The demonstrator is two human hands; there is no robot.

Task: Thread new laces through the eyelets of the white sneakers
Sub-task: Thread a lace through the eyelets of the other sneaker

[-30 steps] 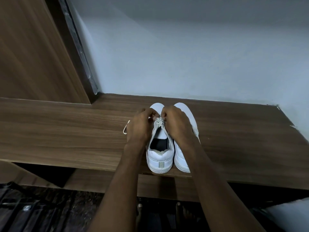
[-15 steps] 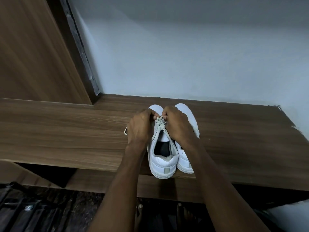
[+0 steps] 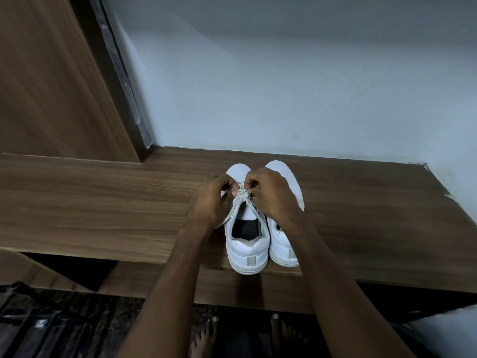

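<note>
Sneakers: two, white, side by side and touching on the wooden shelf (image 3: pixel 103 202), near its front edge. Long axis of each runs front to back; toes point away toward the pale wall (image 3: pixel 284 86), heels toward the person, heel soles at the shelf lip. Left sneaker (image 3: pixel 246 250): opening visible, dark inside, tongue showing. Right sneaker (image 3: pixel 284 244): partly covered by the right forearm. Lace (image 3: pixel 242 197): one seen, light grey, crossed over the lower eyelets of the left sneaker; count of crossings cannot be told. Hands: two, bare, both over the left sneaker's forefoot. Left hand (image 3: pixel 211 200) has fingers curled, pinching the lace at the left eyelet row. Right hand (image 3: pixel 271 195) has fingers curled, pinching the lace at the right row. Brown wood-grain panel (image 3: pixel 51 86) stands upright at left. Two bare feet (image 3: pixel 206 337) on the dark floor below.
</note>
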